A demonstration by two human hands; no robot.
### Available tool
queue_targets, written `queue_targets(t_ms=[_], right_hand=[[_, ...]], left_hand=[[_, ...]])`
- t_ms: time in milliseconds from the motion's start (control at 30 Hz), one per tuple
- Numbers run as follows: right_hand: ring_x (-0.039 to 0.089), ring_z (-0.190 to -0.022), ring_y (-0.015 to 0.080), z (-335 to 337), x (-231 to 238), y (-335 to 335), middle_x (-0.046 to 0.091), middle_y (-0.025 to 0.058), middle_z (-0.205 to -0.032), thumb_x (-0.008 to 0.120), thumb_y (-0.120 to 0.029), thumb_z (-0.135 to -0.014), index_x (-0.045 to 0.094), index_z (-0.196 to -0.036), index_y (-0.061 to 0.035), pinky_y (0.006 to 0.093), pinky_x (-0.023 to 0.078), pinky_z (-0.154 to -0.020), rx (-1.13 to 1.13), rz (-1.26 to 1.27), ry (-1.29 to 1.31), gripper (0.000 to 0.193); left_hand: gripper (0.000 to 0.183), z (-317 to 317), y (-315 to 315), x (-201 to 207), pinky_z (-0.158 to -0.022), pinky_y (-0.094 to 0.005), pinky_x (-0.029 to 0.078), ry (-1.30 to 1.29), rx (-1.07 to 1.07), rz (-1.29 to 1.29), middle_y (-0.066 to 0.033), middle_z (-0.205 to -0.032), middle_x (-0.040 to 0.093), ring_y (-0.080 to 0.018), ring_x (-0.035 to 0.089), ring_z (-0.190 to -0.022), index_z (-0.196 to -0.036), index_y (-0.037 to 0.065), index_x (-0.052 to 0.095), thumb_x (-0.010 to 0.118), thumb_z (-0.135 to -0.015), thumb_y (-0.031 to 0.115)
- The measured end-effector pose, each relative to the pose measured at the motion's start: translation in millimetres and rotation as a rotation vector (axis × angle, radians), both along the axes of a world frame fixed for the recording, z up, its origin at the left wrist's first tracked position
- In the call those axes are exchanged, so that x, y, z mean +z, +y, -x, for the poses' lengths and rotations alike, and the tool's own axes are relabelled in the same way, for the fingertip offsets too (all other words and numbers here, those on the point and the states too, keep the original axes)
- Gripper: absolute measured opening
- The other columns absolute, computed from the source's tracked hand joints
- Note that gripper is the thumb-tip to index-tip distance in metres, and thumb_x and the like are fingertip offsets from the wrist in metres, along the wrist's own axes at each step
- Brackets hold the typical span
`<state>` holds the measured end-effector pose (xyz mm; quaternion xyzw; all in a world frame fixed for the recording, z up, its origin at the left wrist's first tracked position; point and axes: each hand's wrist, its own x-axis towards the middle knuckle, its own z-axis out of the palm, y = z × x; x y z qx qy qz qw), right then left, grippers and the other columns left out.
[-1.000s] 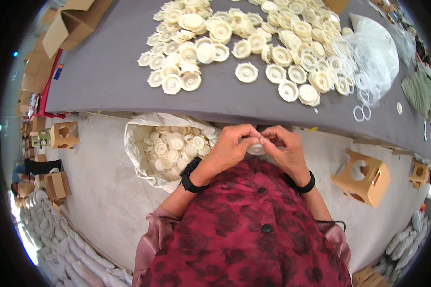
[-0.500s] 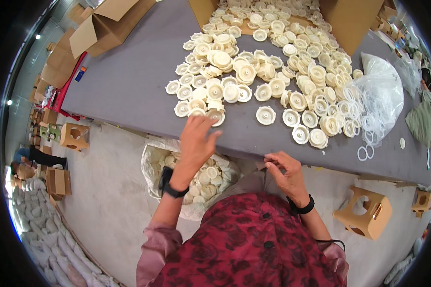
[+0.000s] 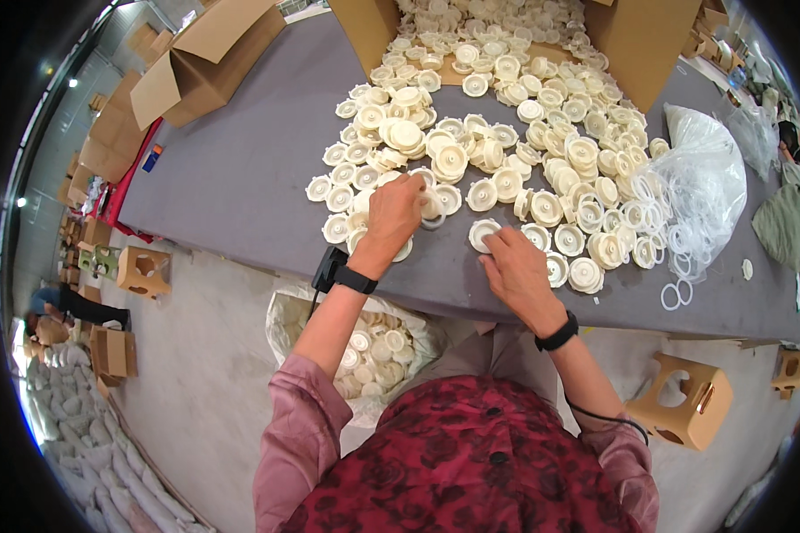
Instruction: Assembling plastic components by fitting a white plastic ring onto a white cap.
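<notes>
Many round cream plastic caps point(image 3: 450, 162) with notched rims lie in a spread heap on the grey tabletop. My left hand point(image 3: 394, 220) reaches into the heap's near edge, its fingers closed on a slightly blurred cap point(image 3: 432, 213). To the right, my right hand point(image 3: 517, 271) has thumb and fingertips pinched on the near right edge of a single cap point(image 3: 483, 233), which lies on the table. Below the table edge, an open white sack point(image 3: 280, 324) holds more of these caps.
An open carton point(image 3: 638, 53) at the far side spills caps onto the table point(image 3: 240, 169). At right lie a clear plastic bag point(image 3: 716, 169) and loose translucent rings point(image 3: 676, 293). Another open carton point(image 3: 209, 67) stands far left. A brown stool point(image 3: 684, 400) stands on the floor; a person point(image 3: 80, 305) bends at left.
Both hands have moved forward over the table. The left went from the near edge into the heap and closed on a cap; the right has come from the table edge to a lone cap.
</notes>
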<state>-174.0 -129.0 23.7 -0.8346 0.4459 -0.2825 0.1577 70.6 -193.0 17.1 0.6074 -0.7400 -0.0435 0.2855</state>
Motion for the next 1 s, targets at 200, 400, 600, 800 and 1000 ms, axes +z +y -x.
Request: queue_targets(t_ms=[200, 400, 600, 800, 1000], right_hand=[[0.06, -0.091, 0.0323, -24.8, -4.4, -30.0, 0.058, 0.0145, -0.096, 0.069, -0.014, -0.085, 0.059, -0.098, -0.0029, 0.044, 0.05, -0.073, 0.025, 0.039, 0.017, 0.02], [0.062, -0.085, 0.036, -55.1, -16.0, -49.5, 0.059, 0.0162, -0.096, 0.069, -0.016, -0.087, 0.061, -0.105, -0.0017, 0.0454, 0.05, -0.072, -0.045, -0.004, -0.165, 0.024], [0.066, -0.073, 0.0298, -57.9, -21.8, -59.2, 0.064, 0.0124, -0.08, 0.07, -0.012, -0.086, 0.067, -0.094, 0.0004, 0.0414, 0.051, -0.063, -0.073, 0.141, -0.291, 0.016], [0.061, -0.061, 0.0048, -38.6, 6.8, -42.5, 0.069, 0.0017, -0.077, 0.069, -0.01, -0.091, 0.072, -0.096, -0.0008, 0.0198, 0.043, -0.048, 0.067, -0.745, -1.051, 0.011], [0.059, -0.06, 0.0047, -27.1, 2.0, -28.2, 0.068, 0.0012, -0.075, 0.067, -0.01, -0.094, 0.072, -0.097, -0.0008, 0.018, 0.04, -0.048, 0.0, -0.715, -0.99, 0.011]], left_hand=[[0.012, -1.5, 1.1, 1.7, -0.062, -0.0406, 0.051, 0.125, 0.062, -0.037, -0.0137, -0.074, 0.068, -0.0315, 0.067, -0.067, -0.082, 0.003, 0.067, 0.075, -0.075, 0.008], [0.012, 3.1, 5.9, 4.4, -0.061, -0.0376, 0.052, 0.144, 0.017, -0.038, -0.013, -0.073, 0.069, -0.029, 0.068, -0.066, -0.08, 0.002, 0.067, 0.076, -0.075, 0.009], [0.013, 10.5, 17.4, 17.9, -0.059, -0.0317, 0.05, 0.267, 0.032, -0.107, -0.009, -0.072, 0.069, -0.0186, 0.065, -0.063, -0.081, 0.001, 0.069, 0.078, -0.075, 0.008], [0.008, 2.9, 29.2, 32.0, -0.059, -0.0261, 0.048, 1.023, -0.182, -0.368, -0.0037, -0.072, 0.068, -0.009, 0.06, -0.065, -0.088, -0.001, 0.072, 0.074, -0.083, 0.005], [0.011, -4.6, 29.4, 10.5, -0.063, -0.0285, 0.05, 0.848, -0.063, -0.253, -0.0065, -0.077, 0.07, -0.014, 0.064, -0.069, -0.09, -0.001, 0.073, 0.074, -0.083, 0.007]])
